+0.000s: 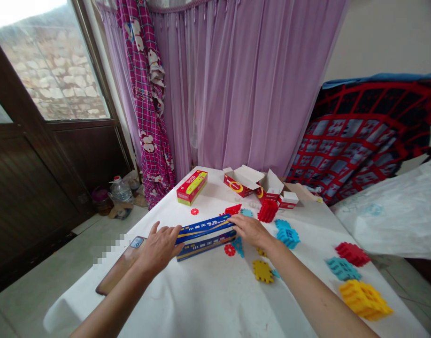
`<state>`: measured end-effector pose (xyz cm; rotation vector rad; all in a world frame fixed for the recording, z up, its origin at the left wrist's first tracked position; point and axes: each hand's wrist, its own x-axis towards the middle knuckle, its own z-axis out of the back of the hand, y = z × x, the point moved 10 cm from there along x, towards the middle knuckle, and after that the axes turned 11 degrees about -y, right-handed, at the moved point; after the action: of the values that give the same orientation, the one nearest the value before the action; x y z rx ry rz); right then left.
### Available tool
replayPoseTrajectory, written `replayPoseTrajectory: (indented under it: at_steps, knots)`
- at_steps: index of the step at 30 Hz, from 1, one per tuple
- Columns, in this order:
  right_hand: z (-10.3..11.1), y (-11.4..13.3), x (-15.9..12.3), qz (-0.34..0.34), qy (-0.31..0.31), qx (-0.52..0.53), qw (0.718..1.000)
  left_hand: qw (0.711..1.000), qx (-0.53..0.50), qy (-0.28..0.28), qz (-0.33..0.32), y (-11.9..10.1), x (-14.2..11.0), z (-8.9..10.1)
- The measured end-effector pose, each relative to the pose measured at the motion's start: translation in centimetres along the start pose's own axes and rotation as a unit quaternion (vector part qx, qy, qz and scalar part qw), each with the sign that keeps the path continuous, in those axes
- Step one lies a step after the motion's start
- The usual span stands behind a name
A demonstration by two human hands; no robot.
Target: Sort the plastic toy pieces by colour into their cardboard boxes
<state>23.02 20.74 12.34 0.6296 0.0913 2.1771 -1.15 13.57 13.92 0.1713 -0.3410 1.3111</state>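
Observation:
A long blue box (205, 236) with yellow trim lies across the middle of the white-covered table (208, 300). My left hand (160, 248) presses against its left end, fingers curled around the corner. At the box's right end my right hand (250, 230) grips it, fingers bent over the top. Small plastic pieces lie right around it: a red gear (230, 249), a blue piece (239, 245) and a red flat piece (233, 209).
A phone (121, 265) lies at the table's left edge beside my left hand. A closed red-and-yellow box (192, 187) and open red boxes (242, 180) stand at the back. Red (352, 253), teal (342, 268) and yellow (365, 298) block clusters lie to the right, plus a yellow piece (262, 271).

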Motion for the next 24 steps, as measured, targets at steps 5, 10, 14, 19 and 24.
replayPoseTrajectory:
  at_steps: [5, 10, 14, 19, 24]
  knots:
    - [0.0, 0.0, 0.1, 0.005, -0.011, -0.020, 1.000, 0.999, 0.023, 0.002, -0.032, -0.5, 0.2, 0.1]
    - [-0.2, 0.3, 0.0, 0.025, -0.030, -0.069, 0.997, 0.998, 0.056, -0.005, -0.040, -0.7, -0.2, -0.5]
    - [-0.5, 0.6, -0.8, 0.036, -0.070, -0.104, 0.992, 0.996, 0.077, -0.016, -0.036, -0.9, -0.8, -0.5]
    - [-0.6, 0.6, -1.9, 0.046, -0.112, -0.118, 0.986, 0.994, 0.093, -0.044, -0.048, -1.8, -1.9, -0.3]
    - [-0.5, 0.4, -2.5, 0.035, -0.145, -0.100, 0.984, 0.992, 0.093, -0.070, -0.051, -2.7, -3.5, -1.7]
